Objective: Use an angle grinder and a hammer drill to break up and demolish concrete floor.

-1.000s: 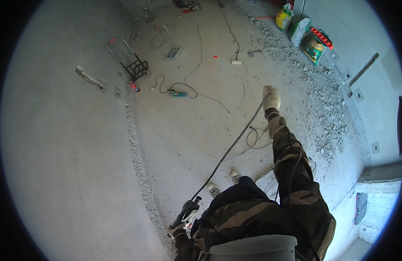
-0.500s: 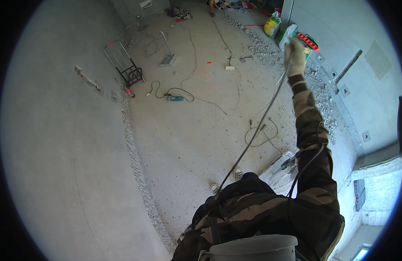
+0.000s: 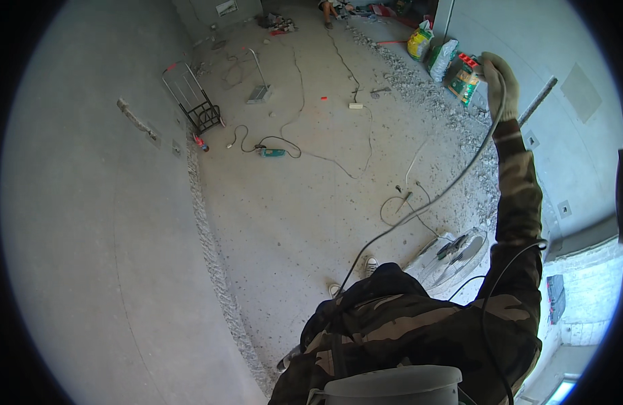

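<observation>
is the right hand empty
No, the right hand holds a dark cable that curves down and away from it over the floor.

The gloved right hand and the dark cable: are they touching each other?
Touching: the head view shows the dark cable running into the gloved right hand, with no gap between them.

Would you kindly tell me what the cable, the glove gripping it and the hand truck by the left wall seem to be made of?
Cable: probably rubber or plastic sheathing, dark and smooth; it bends in an even curve.
Glove: likely fabric, matte off-white without shine; any weave is too small to see.
Hand truck: seemingly metal, silvery above, black below, judging by its thin bars.
</observation>
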Demonstrator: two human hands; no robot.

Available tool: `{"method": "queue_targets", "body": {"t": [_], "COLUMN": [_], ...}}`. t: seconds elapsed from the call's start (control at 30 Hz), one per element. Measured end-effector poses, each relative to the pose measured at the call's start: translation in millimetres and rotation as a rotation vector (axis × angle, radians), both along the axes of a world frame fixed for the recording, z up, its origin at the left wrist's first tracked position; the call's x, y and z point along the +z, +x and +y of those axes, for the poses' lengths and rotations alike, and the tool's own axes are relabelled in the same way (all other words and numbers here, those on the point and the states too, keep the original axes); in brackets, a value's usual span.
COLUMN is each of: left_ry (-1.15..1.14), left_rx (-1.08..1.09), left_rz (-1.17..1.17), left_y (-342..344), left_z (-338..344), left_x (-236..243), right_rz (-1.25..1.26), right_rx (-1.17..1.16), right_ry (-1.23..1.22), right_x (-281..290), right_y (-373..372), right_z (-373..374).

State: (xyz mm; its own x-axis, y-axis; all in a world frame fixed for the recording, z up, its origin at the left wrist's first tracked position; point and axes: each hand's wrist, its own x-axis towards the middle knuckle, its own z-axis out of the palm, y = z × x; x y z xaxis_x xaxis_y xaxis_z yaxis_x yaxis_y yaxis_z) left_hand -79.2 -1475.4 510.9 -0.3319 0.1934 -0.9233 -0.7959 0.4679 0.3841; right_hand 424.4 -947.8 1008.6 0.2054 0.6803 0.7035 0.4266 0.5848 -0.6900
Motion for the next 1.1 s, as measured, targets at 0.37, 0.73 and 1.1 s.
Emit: {"method": "queue_targets", "body": {"t": [0.37, 0.73, 1.1], "left_ry": [-0.007, 0.005, 0.084], "left_rx": [-0.131, -0.314, -0.467], "left_rz": [0.028, 0.074, 0.086], "left_y": [-23, -41, 5], "left_z": [7, 43, 93], "left_x": [-3, 7, -11], "right_rz": [-0.066, -0.743, -0.837], "right_rx": [0.319, 0.232, 0.108], "right_ry": [-0.123, -0.822, -1.409], "right_x": [-10, -165, -428], "right_y": [-49, -39, 31], "right_z": [-152, -186, -304]}}
